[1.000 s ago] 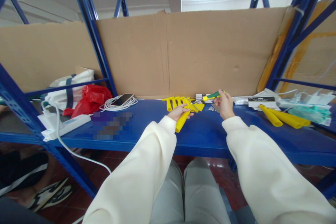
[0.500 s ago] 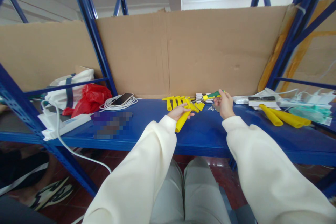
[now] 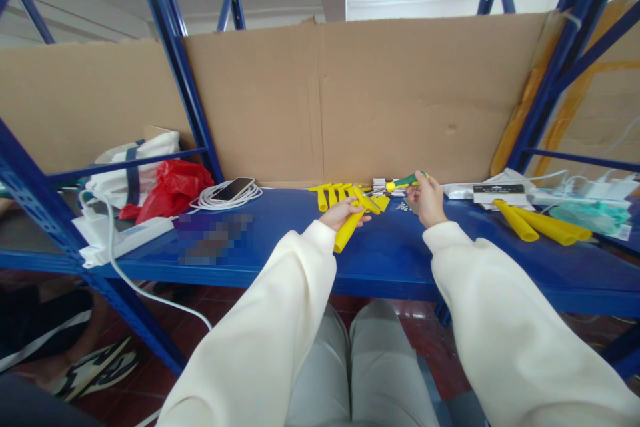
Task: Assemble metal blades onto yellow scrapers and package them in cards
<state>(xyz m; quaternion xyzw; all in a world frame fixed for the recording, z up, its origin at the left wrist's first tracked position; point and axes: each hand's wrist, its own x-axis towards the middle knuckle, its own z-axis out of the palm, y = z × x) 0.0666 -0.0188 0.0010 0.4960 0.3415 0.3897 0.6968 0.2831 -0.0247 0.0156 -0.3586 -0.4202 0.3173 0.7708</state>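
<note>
My left hand (image 3: 344, 215) is closed around a yellow scraper (image 3: 349, 232), whose tube-shaped handle points down toward the shelf's front. The scraper's wider head lies just beyond my fingers, partly overlapped by other yellow pieces behind. In my right hand (image 3: 427, 199) is a green and yellow screwdriver (image 3: 404, 182), pinched at the end of its handle. Its shaft points left toward the scraper; whether the tip touches it I cannot tell. Small shiny screws (image 3: 402, 207) lie below the screwdriver, beside a thin grey flat piece near my right fingers.
Several yellow scrapers (image 3: 323, 199) stand in a row at the cardboard back wall (image 3: 400, 93). More yellow handles (image 3: 555, 225) lie at right by a black-and-white box (image 3: 499, 194). At left are a phone (image 3: 234, 189) on coiled white cable, a red bag (image 3: 175, 185) and a power strip (image 3: 131, 237).
Almost nothing differs. Both hands keep their holds and places; the right hand's fingers have shifted slightly on the screwdriver.
</note>
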